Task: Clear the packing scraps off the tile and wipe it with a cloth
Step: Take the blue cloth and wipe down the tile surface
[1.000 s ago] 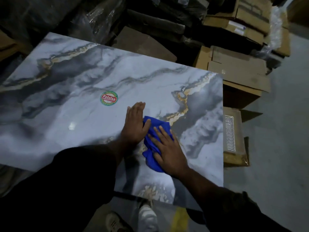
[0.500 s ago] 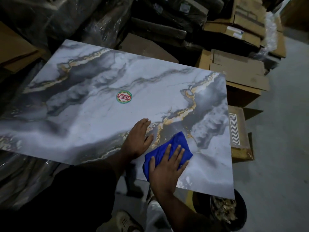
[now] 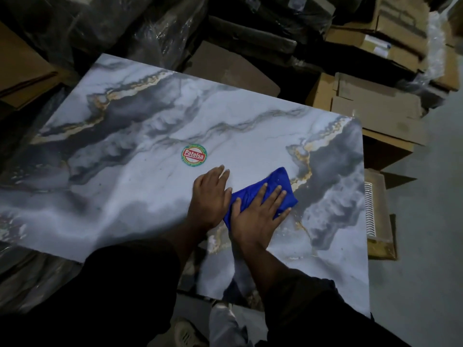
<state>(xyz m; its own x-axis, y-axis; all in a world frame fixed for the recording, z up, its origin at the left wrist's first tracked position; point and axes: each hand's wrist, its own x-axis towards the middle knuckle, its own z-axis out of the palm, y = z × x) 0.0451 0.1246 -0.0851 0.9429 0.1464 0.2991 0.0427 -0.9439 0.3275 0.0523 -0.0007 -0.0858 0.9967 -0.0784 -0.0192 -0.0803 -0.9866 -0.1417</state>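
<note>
A large glossy marble-patterned tile (image 3: 140, 196), white and grey with gold veins, lies flat in front of me. A round red and green sticker (image 3: 194, 155) sits near its middle. My right hand (image 3: 258, 211) presses flat on a blue cloth (image 3: 280, 181) on the tile's right half, fingers spread over it. Just left of the cloth, my left hand (image 3: 210, 194) rests palm down on the bare tile, touching the cloth's edge. No packing scraps show on the tile surface.
Cardboard boxes (image 3: 375, 106) are stacked behind and right of the tile. Plastic-wrapped dark bundles (image 3: 150, 28) fill the back left. A flat box with a white ridged strip (image 3: 375, 211) lies beside the tile's right edge. Grey concrete floor (image 3: 426, 246) lies to the right.
My right hand has pushed the blue cloth up and away from the near edge toward the tile's middle. The left hand stays flat beside it. The view has shifted.
</note>
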